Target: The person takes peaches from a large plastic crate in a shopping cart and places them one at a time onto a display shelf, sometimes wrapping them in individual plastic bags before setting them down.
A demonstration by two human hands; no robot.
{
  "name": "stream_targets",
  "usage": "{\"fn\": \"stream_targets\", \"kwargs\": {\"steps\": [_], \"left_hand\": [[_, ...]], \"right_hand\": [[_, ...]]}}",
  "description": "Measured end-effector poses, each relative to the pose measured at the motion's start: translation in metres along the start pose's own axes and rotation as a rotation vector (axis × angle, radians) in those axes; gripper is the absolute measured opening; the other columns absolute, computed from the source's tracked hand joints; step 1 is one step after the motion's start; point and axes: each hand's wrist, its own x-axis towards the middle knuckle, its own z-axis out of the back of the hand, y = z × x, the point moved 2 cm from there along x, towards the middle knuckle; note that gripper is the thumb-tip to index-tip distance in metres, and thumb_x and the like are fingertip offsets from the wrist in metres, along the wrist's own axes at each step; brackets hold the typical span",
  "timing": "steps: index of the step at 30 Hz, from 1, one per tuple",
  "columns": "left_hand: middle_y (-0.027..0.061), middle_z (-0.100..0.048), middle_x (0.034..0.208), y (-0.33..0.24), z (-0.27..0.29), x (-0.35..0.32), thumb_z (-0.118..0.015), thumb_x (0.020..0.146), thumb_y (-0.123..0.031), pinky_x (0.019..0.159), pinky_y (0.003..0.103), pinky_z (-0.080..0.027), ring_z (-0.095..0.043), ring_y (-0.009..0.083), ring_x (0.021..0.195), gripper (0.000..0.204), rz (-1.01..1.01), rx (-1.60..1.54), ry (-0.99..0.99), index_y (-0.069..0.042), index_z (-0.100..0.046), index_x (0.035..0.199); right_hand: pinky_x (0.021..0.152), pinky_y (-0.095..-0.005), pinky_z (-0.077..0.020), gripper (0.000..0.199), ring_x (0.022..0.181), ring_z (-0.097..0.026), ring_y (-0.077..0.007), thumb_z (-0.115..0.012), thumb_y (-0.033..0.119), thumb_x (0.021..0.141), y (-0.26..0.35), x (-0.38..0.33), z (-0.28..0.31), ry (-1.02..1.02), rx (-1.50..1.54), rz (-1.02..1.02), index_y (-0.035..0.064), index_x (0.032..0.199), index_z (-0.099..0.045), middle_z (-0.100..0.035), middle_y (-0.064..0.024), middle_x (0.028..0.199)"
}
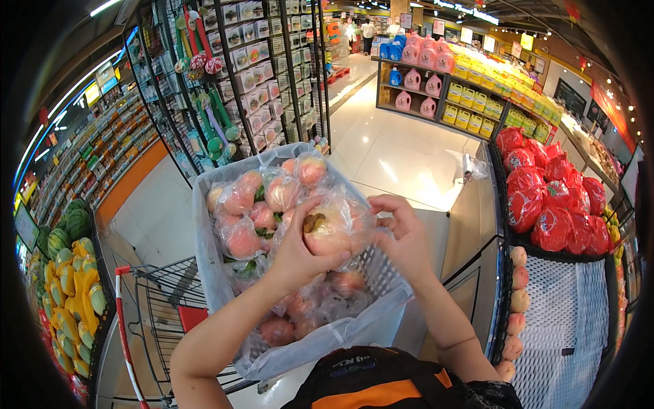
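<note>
Over a lined crate (211,286) at chest height, my left hand (291,249) is wrapped round a large pale pink and yellow peach (334,235) in clear plastic film. A brown, dried leaf shows through the wrapping beside my thumb. At the peach's right side, my right hand (402,235) has its fingers curled and pinched at the edge of the film. Below both hands, several wrapped peaches (242,238) lie in the crate, some with green leaves. White sheeting lines the crate and hangs over its sides.
A shopping cart (121,300) with a red handle stands left of the crate. To the right, a display holds loose peaches (519,301) along a foam-netted tray (562,327), with red bags (538,198) behind. Netted melons (68,300) and watermelons (60,237) sit far left.
</note>
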Motion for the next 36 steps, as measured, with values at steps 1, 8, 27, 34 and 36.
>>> {"fn": "stream_targets", "kwargs": {"steps": [1,8,27,34,36], "left_hand": [[0.0129,-0.041,0.120,-0.002,-0.001,-0.001,-0.078,0.060,-0.018,0.097,0.032,-0.033,-0.040,0.0207,0.114,0.083,-0.025,0.032,-0.009,-0.005,-0.032,0.127],[0.0108,-0.043,0.119,0.004,-0.002,-0.001,-0.078,0.060,-0.017,0.097,0.032,-0.032,-0.041,0.0207,0.113,0.079,0.031,-0.009,0.071,-0.006,-0.035,0.126],[0.0118,-0.045,0.118,0.007,0.001,0.003,-0.078,0.061,-0.022,0.096,0.032,-0.034,-0.044,0.0212,0.110,0.079,-0.066,0.108,-0.031,-0.005,-0.036,0.126],[0.0097,-0.046,0.116,0.025,0.004,0.004,-0.078,0.063,-0.018,0.093,0.032,-0.037,-0.046,0.0195,0.107,0.076,0.019,-0.095,0.010,-0.007,-0.037,0.126],[0.0092,-0.046,0.116,0.025,0.002,0.004,-0.077,0.064,-0.016,0.092,0.031,-0.038,-0.046,0.0184,0.107,0.073,0.083,-0.185,0.009,-0.006,-0.038,0.125]], "right_hand": [[0.075,-0.0234,-0.0458,0.028,0.085,-0.054,-0.0108,-0.062,-0.003,0.077,0.002,-0.002,-0.007,0.019,-0.151,0.149,0.0014,0.103,-0.054,-0.055,-0.0064,0.096],[0.063,-0.0217,-0.0442,0.008,0.068,-0.051,-0.0078,-0.056,0.008,0.085,0.000,-0.006,-0.011,-0.010,0.236,-0.003,0.0053,0.083,-0.049,-0.055,-0.0025,0.080],[0.067,-0.0217,-0.0426,0.020,0.070,-0.048,-0.0084,-0.066,0.011,0.076,-0.018,0.001,-0.013,0.147,-0.076,-0.205,0.0029,0.087,-0.051,-0.048,0.0001,0.073],[0.055,-0.0213,-0.0342,0.024,0.061,-0.036,-0.0062,-0.063,0.008,0.077,-0.004,0.001,-0.010,0.179,-0.213,-0.151,0.0058,0.071,-0.040,-0.038,0.0022,0.066],[0.055,-0.0211,-0.0333,0.023,0.061,-0.035,-0.0059,-0.061,0.007,0.078,-0.001,-0.001,-0.009,0.198,-0.241,-0.155,0.0065,0.070,-0.039,-0.038,0.0026,0.066]]}}
